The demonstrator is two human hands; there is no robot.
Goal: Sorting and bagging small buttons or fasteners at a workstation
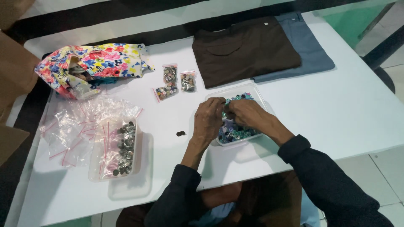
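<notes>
White laminate forms the table (345,109), which runs from the near left to the far right of the scene. Pale floor tiles show at the near right, and a green surface lies beyond the far right corner. Brown cardboard (12,71) stands at the left edge.

A clear plastic tray (256,94) sits right of the table's centre. It is rectangular, with its long axis running from the near left to the far right, and it rests flat with its open side up. Small buttons (233,132) in blue, green and dark tones fill it.

Both hands work over this tray. The left hand (208,120) rests on its left rim, fingers curled and drawn together at the tips. The right hand (248,113) lies over the buttons, fingers bent down into them. The fingertips of both hands meet over the far left part of the tray; whether either pinches a button cannot be determined. Dark sleeves cover both forearms.

A second clear tray (97,172) stands at the near left, long axis running near to far, holding dark metallic buttons (124,147). Empty clear bags (80,122) lie over and beside it. Three small filled bags (174,82) lie at the table's centre, and a few loose buttons (181,133) lie just left of the left hand. A floral cloth bag (92,65) sits at the far left. Folded brown cloth (244,50) overlaps folded blue cloth (311,50) at the far right.
</notes>
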